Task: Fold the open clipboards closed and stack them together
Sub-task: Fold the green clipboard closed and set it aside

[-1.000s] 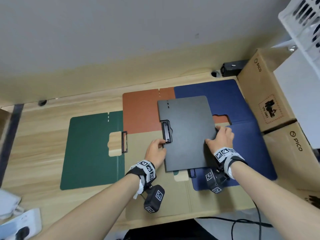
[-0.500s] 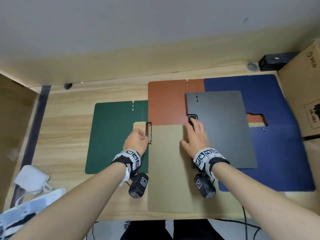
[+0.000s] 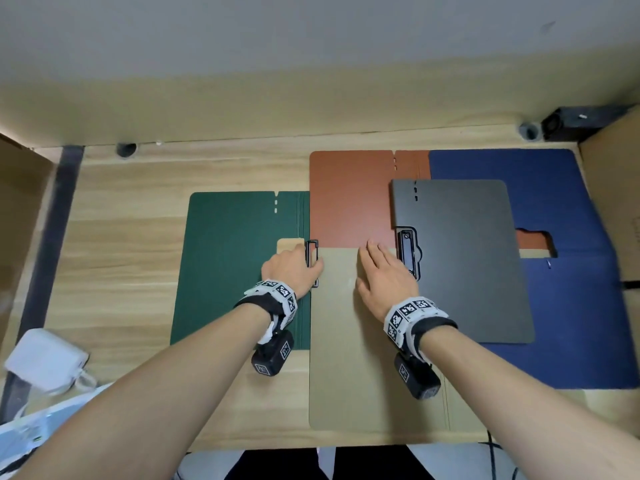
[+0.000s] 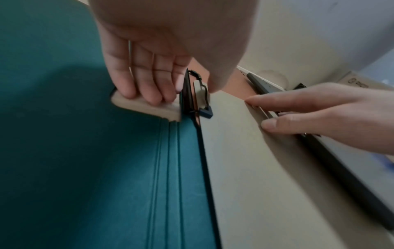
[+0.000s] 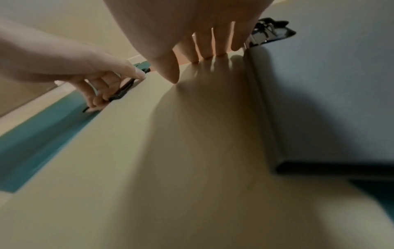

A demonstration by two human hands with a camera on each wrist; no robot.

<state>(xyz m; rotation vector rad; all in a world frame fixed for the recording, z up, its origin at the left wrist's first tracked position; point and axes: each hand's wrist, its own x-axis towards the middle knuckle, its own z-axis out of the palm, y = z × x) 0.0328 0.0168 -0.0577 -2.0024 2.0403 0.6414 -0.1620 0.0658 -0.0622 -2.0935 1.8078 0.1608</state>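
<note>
Light wood-grain tabletop butts against a plain grey-white wall. Brown cardboard boxes stand at right; a white power adapter lies at left.

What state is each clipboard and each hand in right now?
Black clipboard: folded closed, lying on the others.
Green clipboard: open flat.
Tan clipboard: open flat, under both hands.
Blue clipboard: open flat.
Left hand: fingers curled at the green clipboard's clip.
Right hand: flat, pressing tan clipboard.
</note>
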